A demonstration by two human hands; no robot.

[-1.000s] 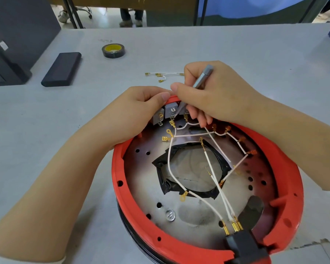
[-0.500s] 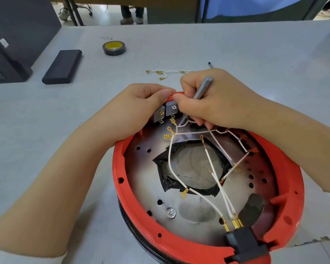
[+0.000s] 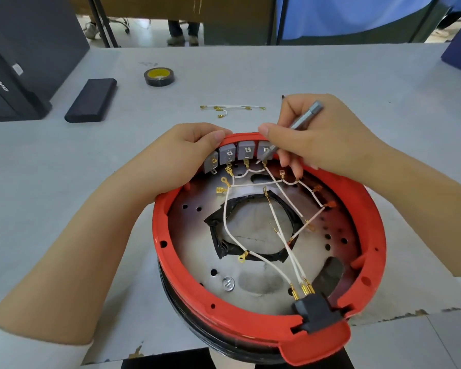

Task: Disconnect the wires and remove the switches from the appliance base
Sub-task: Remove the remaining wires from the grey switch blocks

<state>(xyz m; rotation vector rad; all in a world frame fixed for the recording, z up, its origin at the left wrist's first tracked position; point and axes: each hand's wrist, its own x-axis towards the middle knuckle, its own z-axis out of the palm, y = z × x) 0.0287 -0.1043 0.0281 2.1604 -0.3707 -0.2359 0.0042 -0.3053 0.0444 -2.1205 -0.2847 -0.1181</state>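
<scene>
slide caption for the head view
Right hand works a metal tool at the grey switches while left hand steadies the red appliance base.

Two bare forearms, two bare hands: left hand (image 3: pixel 181 158), right hand (image 3: pixel 328 145). Short, unpainted nails on fingers (image 3: pixel 218 135). White fabric sleeve edge (image 3: pixel 0 350) at left elbow. No rings, no watch.

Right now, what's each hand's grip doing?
Left hand: grips the red rim by the switches.
Right hand: holds a metal tool.

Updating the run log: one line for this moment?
left hand steadies red base rim | right hand holds metal tool, tip at grey switches
</scene>
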